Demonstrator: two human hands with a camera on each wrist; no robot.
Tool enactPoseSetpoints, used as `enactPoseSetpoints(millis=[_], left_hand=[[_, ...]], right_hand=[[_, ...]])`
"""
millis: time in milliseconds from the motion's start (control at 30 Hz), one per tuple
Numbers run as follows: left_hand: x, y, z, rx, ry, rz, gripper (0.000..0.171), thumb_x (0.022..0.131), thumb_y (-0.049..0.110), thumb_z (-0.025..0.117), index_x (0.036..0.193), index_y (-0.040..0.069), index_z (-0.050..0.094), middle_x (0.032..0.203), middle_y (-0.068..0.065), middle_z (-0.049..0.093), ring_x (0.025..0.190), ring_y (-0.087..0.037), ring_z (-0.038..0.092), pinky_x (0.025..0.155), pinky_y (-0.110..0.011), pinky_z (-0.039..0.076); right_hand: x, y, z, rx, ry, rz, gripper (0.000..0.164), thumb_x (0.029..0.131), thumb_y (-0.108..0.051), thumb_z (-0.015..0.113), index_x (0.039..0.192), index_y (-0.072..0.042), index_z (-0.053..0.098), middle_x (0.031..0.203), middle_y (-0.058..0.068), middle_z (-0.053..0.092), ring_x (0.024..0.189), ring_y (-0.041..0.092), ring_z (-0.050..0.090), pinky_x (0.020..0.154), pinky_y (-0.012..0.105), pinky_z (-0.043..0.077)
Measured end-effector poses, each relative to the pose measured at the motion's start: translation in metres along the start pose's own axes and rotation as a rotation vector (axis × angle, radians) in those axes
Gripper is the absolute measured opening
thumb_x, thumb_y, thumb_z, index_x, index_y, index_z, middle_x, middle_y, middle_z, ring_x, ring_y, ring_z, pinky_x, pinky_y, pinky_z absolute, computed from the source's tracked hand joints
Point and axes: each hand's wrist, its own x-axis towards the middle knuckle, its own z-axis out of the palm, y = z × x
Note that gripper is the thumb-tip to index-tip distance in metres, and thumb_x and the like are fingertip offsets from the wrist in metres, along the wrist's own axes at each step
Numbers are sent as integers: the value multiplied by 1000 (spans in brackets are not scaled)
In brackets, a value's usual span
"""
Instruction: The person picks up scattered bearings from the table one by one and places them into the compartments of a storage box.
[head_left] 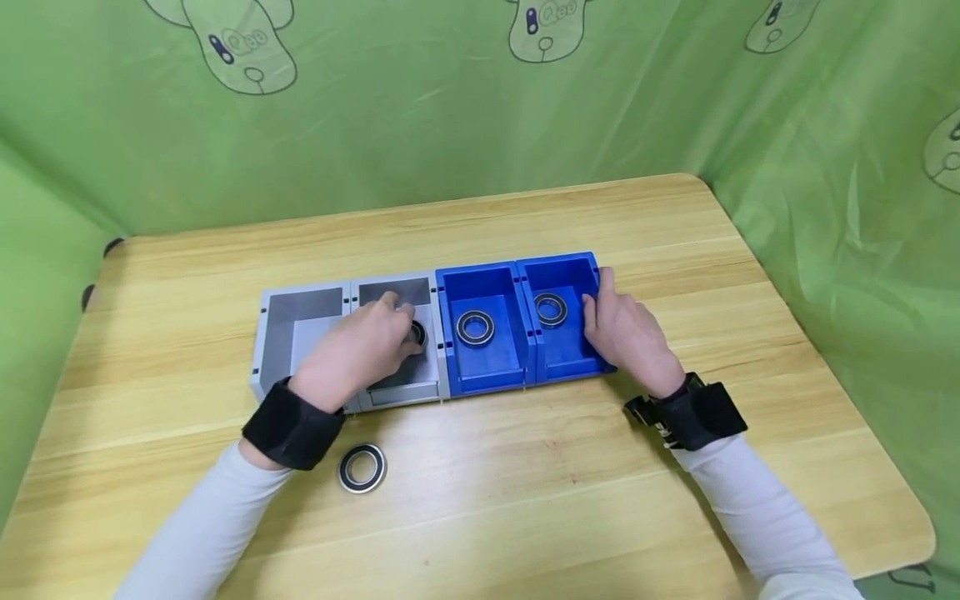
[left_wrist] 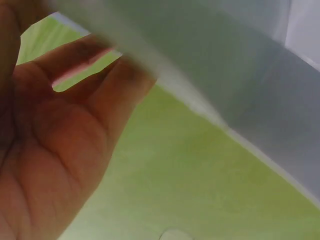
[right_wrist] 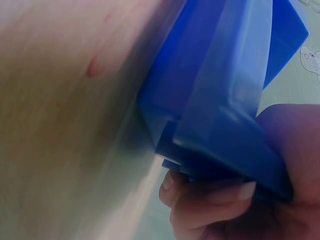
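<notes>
My left hand reaches into the right-hand grey bin, its thumb and fingers curled at a ball bearing partly hidden by them. The left wrist view shows the palm and a grey bin wall; the bearing is out of sight there. My right hand grips the outer side wall of the rightmost blue bin, thumb inside and fingers outside. The right wrist view shows those fingers round the blue plastic. A bearing lies in that bin, another bearing in the blue bin beside it.
The two grey and two blue bins stand in a joined row. Left of the row's middle is another grey bin. One more bearing lies on the wooden table, near my left wrist. Green cloth hangs round the table.
</notes>
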Motion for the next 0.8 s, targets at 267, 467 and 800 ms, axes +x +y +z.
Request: enactPoseSetpoints(millis=[267,467,800], left_hand=[[-38,4,-27,111,201,23,26,96,25,72,87,2,64,78,-9,56,58,-18,54,47,-34,51],[-77,13,-30,135,260,51,31,95,29,73,78,8,58,66,0,47,47,-12,43,38,-28,37],[-125,19,4,3,64,-14,50,83,41,83,119,9,69,104,-9,68,69,-17,66,54,-36,57]], right_hand=[[-1,2,0,-2,9,-15,43,109,-20,39,138,10,30,62,12,49,47,26,55,39,30,35],[-2,3,0,-2,22,-22,42,109,-19,40,137,11,30,61,11,48,46,25,55,38,28,34],[-1,0,0,4,14,-11,42,109,-21,39,137,10,31,63,11,48,47,25,56,38,28,34]])
